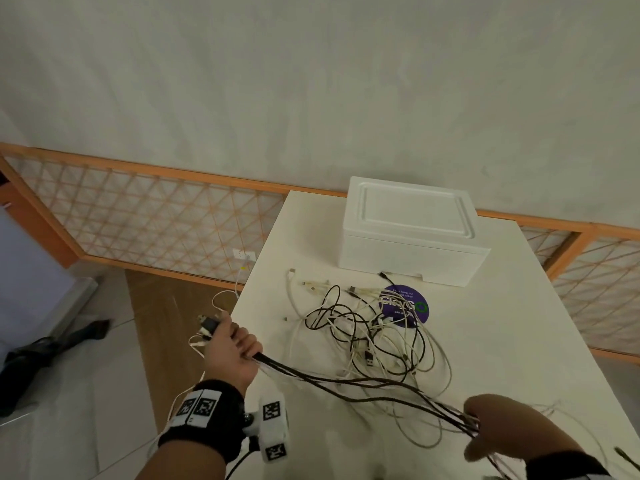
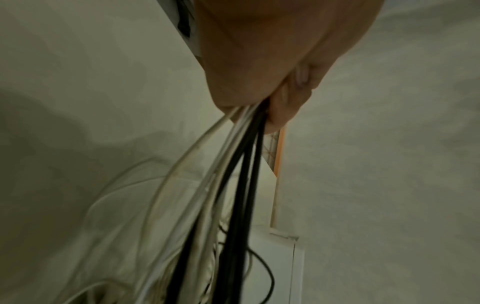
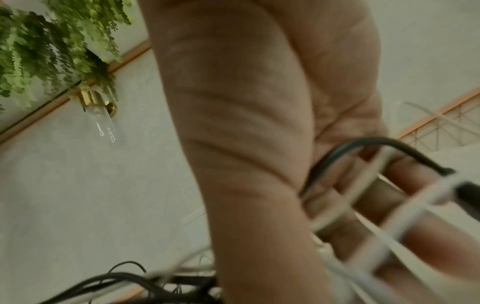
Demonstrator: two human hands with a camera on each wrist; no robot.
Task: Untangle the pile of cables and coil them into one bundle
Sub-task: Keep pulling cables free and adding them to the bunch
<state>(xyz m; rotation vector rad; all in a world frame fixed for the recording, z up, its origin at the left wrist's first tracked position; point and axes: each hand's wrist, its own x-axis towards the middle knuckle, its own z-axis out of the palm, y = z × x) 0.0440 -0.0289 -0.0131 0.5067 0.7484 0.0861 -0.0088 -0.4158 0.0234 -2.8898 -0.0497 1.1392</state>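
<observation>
A tangle of black and white cables [image 1: 374, 337] lies in the middle of the white table [image 1: 519, 323]. My left hand [image 1: 235, 348] is raised over the table's left edge and grips a bunch of cable ends; their plugs [image 1: 207, 323] stick out past my thumb. From this fist several strands [image 1: 363, 382] stretch tight to my right hand [image 1: 481, 431], which grips them near the front edge. In the left wrist view my left hand [image 2: 259, 67] has black and white cables [image 2: 239, 164] trailing down from it. In the right wrist view, my right hand's fingers [image 3: 389, 197] curl round blurred white cables [image 3: 363, 207].
A white lidded box [image 1: 408, 233] stands at the back of the table, with a round purple sticker [image 1: 405, 306] in front of it. An orange lattice fence [image 1: 156, 216] lines the wall. A thin white cable runs from a wall socket [image 1: 244, 254]. Dark items [image 1: 45, 355] lie on the floor at left.
</observation>
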